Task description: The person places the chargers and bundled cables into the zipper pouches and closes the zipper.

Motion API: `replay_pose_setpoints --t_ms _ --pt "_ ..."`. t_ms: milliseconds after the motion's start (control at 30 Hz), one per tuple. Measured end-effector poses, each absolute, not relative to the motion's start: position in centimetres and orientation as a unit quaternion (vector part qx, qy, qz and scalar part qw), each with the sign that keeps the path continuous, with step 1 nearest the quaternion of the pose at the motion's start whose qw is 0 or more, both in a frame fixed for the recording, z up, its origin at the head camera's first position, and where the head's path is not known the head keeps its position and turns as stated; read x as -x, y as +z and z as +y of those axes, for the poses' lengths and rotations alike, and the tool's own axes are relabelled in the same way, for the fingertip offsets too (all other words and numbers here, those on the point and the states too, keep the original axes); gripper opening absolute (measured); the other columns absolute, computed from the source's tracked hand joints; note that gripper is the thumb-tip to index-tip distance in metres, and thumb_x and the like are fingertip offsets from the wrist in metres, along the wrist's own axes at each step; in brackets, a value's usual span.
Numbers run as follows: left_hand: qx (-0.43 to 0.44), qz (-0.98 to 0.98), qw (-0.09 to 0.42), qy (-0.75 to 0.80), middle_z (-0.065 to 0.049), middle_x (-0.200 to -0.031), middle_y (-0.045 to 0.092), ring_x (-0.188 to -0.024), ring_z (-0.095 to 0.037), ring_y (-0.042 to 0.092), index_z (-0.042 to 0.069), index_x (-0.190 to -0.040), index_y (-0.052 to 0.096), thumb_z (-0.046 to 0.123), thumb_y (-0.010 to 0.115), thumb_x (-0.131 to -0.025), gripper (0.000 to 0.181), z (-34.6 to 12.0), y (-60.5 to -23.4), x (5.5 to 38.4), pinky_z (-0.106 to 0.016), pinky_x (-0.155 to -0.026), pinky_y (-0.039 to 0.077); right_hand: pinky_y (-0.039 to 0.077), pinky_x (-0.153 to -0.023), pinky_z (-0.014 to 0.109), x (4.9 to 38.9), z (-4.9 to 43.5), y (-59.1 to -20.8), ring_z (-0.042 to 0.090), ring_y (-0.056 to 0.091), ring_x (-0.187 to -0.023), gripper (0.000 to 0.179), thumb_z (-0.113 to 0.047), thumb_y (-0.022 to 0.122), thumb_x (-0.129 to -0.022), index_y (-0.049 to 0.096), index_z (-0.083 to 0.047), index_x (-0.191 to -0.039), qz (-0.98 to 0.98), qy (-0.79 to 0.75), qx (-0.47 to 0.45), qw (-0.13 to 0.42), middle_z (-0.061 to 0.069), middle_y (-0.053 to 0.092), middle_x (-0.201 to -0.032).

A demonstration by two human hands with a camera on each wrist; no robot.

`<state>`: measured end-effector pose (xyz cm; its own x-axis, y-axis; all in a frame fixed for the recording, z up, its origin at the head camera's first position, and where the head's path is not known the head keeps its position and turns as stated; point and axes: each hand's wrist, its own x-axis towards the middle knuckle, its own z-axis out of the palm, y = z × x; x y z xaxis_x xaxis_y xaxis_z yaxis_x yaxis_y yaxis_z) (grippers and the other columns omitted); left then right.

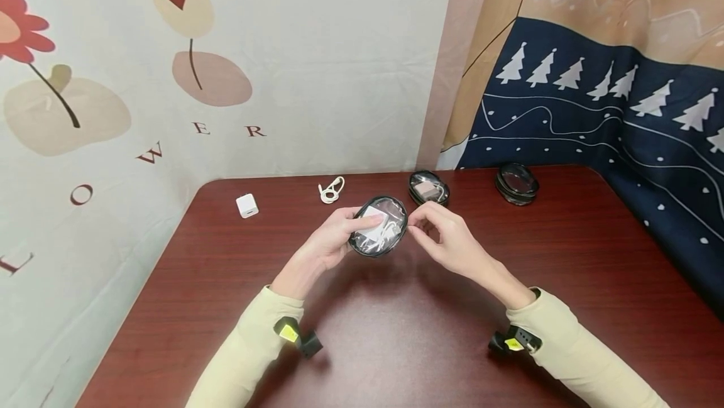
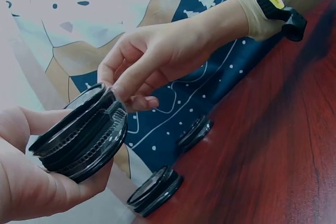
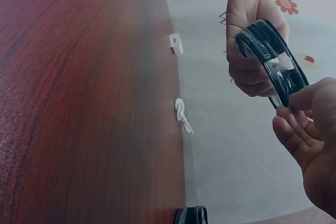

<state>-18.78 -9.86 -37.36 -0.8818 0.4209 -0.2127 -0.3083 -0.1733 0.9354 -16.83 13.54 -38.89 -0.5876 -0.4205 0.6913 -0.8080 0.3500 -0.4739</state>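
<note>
In my left hand (image 1: pixel 330 238) I hold a round clear zip case (image 1: pixel 391 227) with black trim, raised above the table. My thumb lies across its clear face and the fingers support it from behind. A white block and a white cable show through the plastic. My right hand (image 1: pixel 450 241) pinches the case's right edge with thumb and index finger. In the left wrist view the zipper teeth run round the side of the case (image 2: pixel 79 137), and the right fingertips (image 2: pixel 122 88) are right at its upper rim.
Along the back of the dark red table (image 1: pixel 390 332) lie a white charger plug (image 1: pixel 247 205), a coiled white cable (image 1: pixel 331 190), a second round case (image 1: pixel 428 189) with things inside, and a third round case (image 1: pixel 517 184) at the right. Printed cloths (image 1: pixel 339 68) hang behind.
</note>
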Motion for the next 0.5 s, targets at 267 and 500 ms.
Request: replay_pose_setpoints --t_ms 267,500 --pt "-0.058 0.587 0.246 0.769 -0.003 -0.094 0.071 -0.084 -0.012 0.068 -0.008 -0.134 0.052 0.007 0.058 -0.097 0.040 -9.6 -36.6 18.7 -0.026 -0.074 0.056 0.054 -0.066 0.029 16.8 13.8 -38.2 0.012 0.060 -0.083 0.023 0.006 0.074 -0.086 0.066 -0.008 -0.103 -0.808 0.430 -0.343 0.210 0.000 0.063 -0.095" --pt "-0.064 0.573 0.228 0.785 -0.003 -0.096 0.067 -0.082 -0.012 0.066 -0.008 -0.129 0.052 0.004 0.054 -0.097 0.034 -9.1 -36.1 18.7 -0.025 -0.073 0.056 0.055 -0.070 0.027 16.5 13.8 -37.9 0.015 0.062 -0.079 0.016 -0.001 0.067 -0.095 0.064 -0.005 -0.111 -0.809 0.475 -0.298 0.179 0.005 0.065 -0.094"
